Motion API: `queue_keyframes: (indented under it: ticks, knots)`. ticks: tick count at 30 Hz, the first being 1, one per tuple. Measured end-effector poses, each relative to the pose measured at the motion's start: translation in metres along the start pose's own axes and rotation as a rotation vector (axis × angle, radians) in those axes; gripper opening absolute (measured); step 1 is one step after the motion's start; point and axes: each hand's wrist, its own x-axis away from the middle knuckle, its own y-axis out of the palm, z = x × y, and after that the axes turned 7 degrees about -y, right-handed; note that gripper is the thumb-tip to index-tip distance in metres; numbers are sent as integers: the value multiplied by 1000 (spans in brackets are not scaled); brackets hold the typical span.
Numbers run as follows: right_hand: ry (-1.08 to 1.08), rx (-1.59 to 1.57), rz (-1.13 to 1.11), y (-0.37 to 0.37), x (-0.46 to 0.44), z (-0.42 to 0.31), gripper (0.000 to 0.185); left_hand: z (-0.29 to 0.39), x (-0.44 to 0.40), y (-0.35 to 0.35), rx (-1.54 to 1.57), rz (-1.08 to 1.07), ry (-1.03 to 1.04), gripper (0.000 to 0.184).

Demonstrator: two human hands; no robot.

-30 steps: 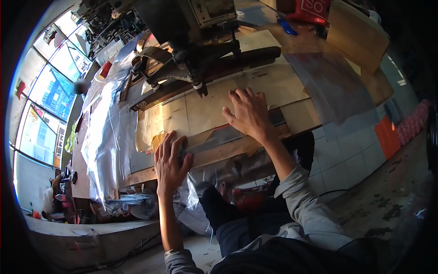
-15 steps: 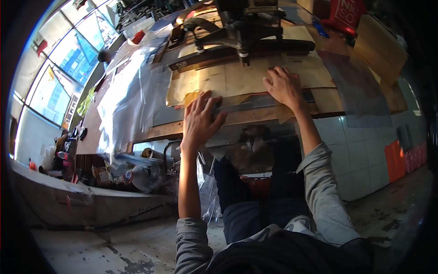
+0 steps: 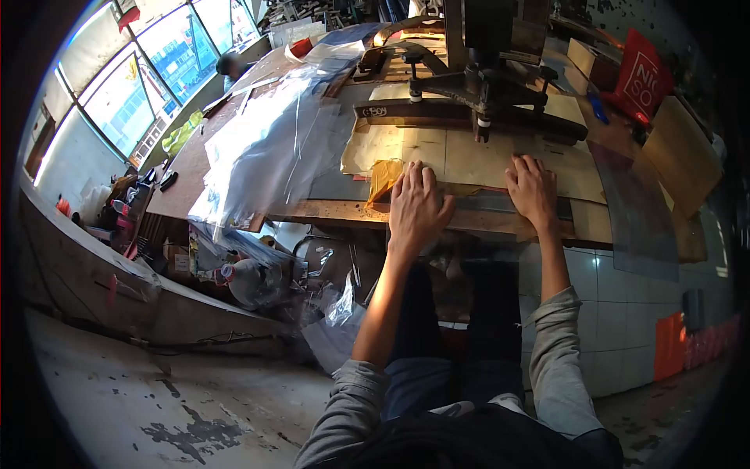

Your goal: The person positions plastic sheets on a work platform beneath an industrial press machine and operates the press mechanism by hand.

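A tan sheet or board (image 3: 469, 156) lies on the bench under the bar of a black press-like machine (image 3: 469, 98). My left hand (image 3: 419, 205) rests at the sheet's front edge, fingers stretched forward and thumb out to the right. Just left of it is a creased yellow-orange piece (image 3: 384, 180). Further right, my right hand (image 3: 533, 191) lies on the sheet near its front, palm down with the fingers slightly bent and apart. Neither hand grips anything that I can see. The undersides of both hands are hidden.
Clear plastic sheets (image 3: 269, 144) cover the bench's left side. A grey translucent sheet (image 3: 642, 234) hangs over the right edge, near a cardboard piece (image 3: 681, 156) and a red bag (image 3: 642, 82). Below left stands a large clear bottle (image 3: 254, 283). Another person (image 3: 229, 69) is by the windows.
The camera view has shifted, so the bench appears further right. My left hand has slid right, off the yellow-orange piece, and is closer to my right hand.
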Motion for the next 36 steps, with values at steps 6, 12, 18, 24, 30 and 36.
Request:
queue_keyframes:
  ticks: [6, 12, 18, 24, 30, 36]
  knots:
    - [9, 8, 1, -2, 1, -2, 35, 0, 0, 0, -1, 18, 2, 41]
    - [19, -53, 28, -4, -1, -5, 28, 2, 1, -2, -9, -5, -35, 41]
    - [-36, -47, 220, -29, 4, -15, 15, 1, 2, -1, -16, -1, -23, 43]
    - [18, -188, 172, -42, 52, -26, 26, 2, 1, 0, -22, 8, -16, 43]
    - [12, -20, 304, -29, 69, -37, 32, 10, 3, -11, 10, 63, 47, 31]
    - [22, 19, 376, -28, 73, -39, 30, 21, 30, -16, -69, 117, 81, 28]
